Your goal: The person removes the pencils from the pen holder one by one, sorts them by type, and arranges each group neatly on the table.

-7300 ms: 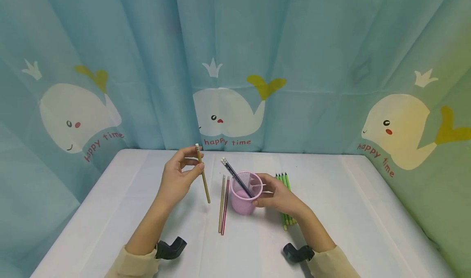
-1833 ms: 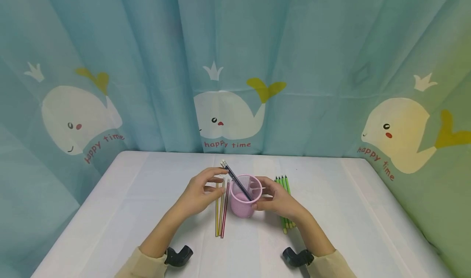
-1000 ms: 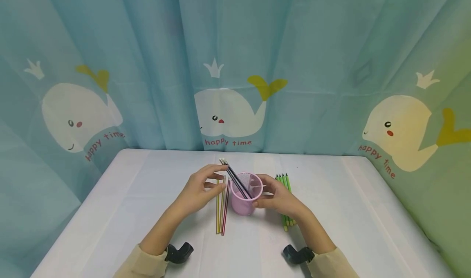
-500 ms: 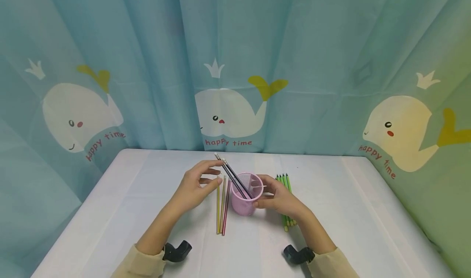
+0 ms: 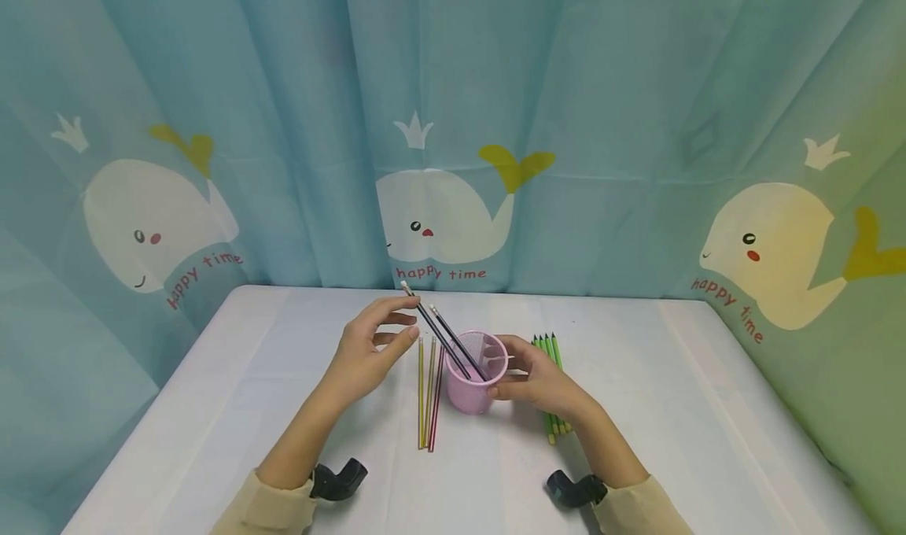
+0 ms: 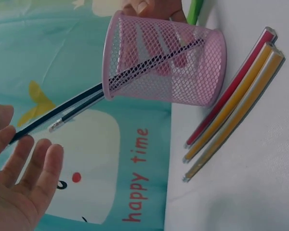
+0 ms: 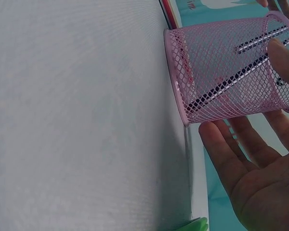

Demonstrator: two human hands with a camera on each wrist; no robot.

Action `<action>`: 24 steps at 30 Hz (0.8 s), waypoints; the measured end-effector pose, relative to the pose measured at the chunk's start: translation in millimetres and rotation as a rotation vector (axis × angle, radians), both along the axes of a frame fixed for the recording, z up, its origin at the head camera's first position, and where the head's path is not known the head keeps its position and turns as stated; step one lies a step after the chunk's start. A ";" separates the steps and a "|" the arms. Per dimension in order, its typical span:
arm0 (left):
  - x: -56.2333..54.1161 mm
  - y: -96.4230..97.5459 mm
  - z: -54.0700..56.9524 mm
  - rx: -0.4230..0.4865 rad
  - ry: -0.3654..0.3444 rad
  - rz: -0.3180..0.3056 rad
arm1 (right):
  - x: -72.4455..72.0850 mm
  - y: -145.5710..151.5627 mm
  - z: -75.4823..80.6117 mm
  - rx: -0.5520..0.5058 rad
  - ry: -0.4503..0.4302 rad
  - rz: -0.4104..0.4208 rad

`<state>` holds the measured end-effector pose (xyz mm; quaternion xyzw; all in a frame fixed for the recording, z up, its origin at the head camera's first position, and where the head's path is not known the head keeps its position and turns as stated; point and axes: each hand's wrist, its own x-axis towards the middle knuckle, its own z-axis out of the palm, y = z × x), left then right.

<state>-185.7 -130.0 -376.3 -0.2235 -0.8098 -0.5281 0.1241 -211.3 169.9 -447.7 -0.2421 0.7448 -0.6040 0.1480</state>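
Observation:
My left hand (image 5: 364, 354) pinches the upper part of a dark pencil (image 5: 446, 346) with a white eraser end. This pencil slants into a pink mesh pencil cup (image 5: 469, 399); in the right wrist view its lower end is off the cup's bottom. A second dark pencil (image 6: 82, 107) leans inside, its eraser end below the left fingers. My right hand (image 5: 541, 381) holds the cup from the right, thumb at the rim and fingers along the mesh. Left of the cup lie two yellow-gold pencils (image 5: 421, 393) and a red pencil (image 5: 435, 413).
Several green pencils (image 5: 548, 354) lie side by side right of the cup, partly behind the right hand. The white table (image 5: 694, 409) ends at a blue-green whale curtain (image 5: 609, 228). A black device (image 5: 340, 480) sits at each wrist.
My left hand, which earlier held a gold pencil that now lies left of the cup, has moved up and left, drawing a dark pencil partway out. My right hand stays on the cup.

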 end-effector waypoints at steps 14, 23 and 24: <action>0.6 0.9 2.5 0.131 0.106 0.080 | -0.1 0.5 -0.7 -0.005 0.018 0.010; 1.5 -1.2 7.4 0.198 0.169 0.058 | 0.4 0.4 -1.1 -0.014 0.009 0.009; 1.8 -1.7 7.8 0.198 0.175 0.061 | 0.2 0.0 -0.8 -0.017 0.010 0.011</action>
